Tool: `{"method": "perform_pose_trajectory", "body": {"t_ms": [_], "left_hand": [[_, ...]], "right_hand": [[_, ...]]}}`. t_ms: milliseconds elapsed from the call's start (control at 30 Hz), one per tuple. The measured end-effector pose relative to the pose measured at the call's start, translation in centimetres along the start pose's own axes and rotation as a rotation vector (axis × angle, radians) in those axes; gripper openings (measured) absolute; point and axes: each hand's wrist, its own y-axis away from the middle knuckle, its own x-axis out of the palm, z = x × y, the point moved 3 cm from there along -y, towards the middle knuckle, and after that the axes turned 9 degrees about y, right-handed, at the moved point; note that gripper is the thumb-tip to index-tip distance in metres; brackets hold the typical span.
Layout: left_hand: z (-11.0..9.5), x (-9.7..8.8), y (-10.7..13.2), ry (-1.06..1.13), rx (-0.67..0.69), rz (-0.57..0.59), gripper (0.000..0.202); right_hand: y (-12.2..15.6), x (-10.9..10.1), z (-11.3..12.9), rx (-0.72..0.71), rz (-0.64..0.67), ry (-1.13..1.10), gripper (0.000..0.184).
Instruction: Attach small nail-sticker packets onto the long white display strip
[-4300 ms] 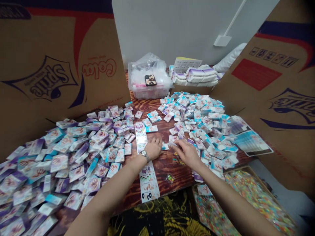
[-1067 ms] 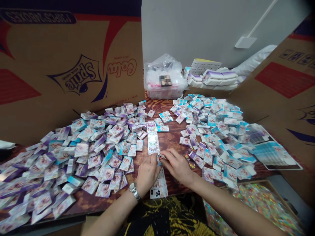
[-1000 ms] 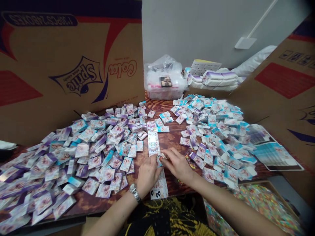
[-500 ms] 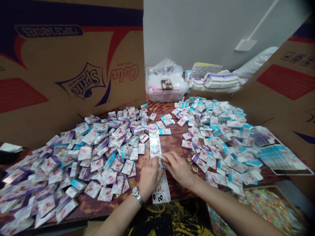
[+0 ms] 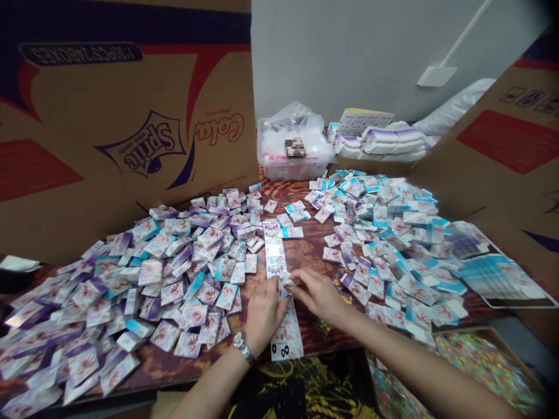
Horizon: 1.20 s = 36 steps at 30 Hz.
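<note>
In the head view, my left hand, with a metal watch at the wrist, is closed around a small white and blue cardboard box. My right hand meets it from the right, thumb and fingertips pinched at the box's upper end. The fingers partly hide the box, and whether its end is fully closed cannot be made out. Beneath both hands runs a long printed paper strip with rows of small coloured pictures. Small colourful packets lie beside my right hand, partly behind the forearm.
Heaps of small printed boxes cover the left side, with another heap on the right. Large cartons wall the table. At the back stands a plastic tub. Flat blue-white cartons lie right; a carton of colourful packets sits below.
Colourful bits visible at the box's end earlier no longer show; a pale edge appears there now. My right fingertips have shifted slightly, while my left hand stays around the box.
</note>
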Motion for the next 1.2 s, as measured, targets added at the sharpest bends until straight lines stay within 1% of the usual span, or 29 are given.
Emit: {"method": "perform_pose_trajectory", "body": {"t_ms": [67,133,200,333,367,433,533,633,833,933,1033,1133,1200], "left_hand": [[-0.1,0.0,0.0,-0.057,0.032,0.000,0.041],[-0.2,-0.1,0.0,-0.114,0.068,0.000,0.043],[-0.3,-0.2,0.0,-0.124,0.083,0.003,0.044],[-0.4,-0.1,0.2,-0.048,0.077,0.038,0.045],[-0.4,-0.1,0.3,-0.036,0.076,0.047,0.045],[-0.3,0.0,0.4,-0.027,0.078,0.051,0.045],[-0.1,0.1,0.4,-0.036,0.092,0.040,0.047],[0.1,0.1,0.3,-0.064,0.094,0.037,0.047],[-0.1,-0.3,0.2,-0.146,0.115,0.046,0.045],[-0.4,-0.5,0.0,-0.172,0.113,0.048,0.042],[-0.5,-0.5,-0.1,-0.167,0.126,0.061,0.042],[-0.4,-0.5,0.0,-0.142,0.136,0.061,0.044],[-0.3,-0.5,0.2,-0.131,0.131,0.048,0.045]], "right_hand": [[0.1,-0.2,0.9,-0.035,-0.007,0.058,0.010],[0.1,-0.2,1.0,0.019,0.011,0.002,0.008],[-0.2,0.2,0.3,0.121,0.058,-0.181,0.011],[-0.9,1.5,-1.7,0.319,0.168,-0.646,0.028],[-1.0,1.7,-2.1,0.354,0.184,-0.712,0.031],[-1.2,2.0,-2.6,0.395,0.207,-0.772,0.035],[-1.3,2.2,-2.3,0.398,0.234,-0.791,0.037],[-1.2,2.2,-1.6,0.375,0.236,-0.786,0.033],[-0.8,1.4,-0.2,0.238,0.139,-0.572,0.014],[-0.8,1.7,-0.2,0.280,0.116,-0.645,0.015],[-0.8,2.4,-0.6,0.317,0.131,-0.696,0.018],[-0.9,2.6,-0.8,0.293,0.134,-0.573,0.017],[-0.9,2.1,-0.4,0.247,0.131,-0.466,0.013]]}}
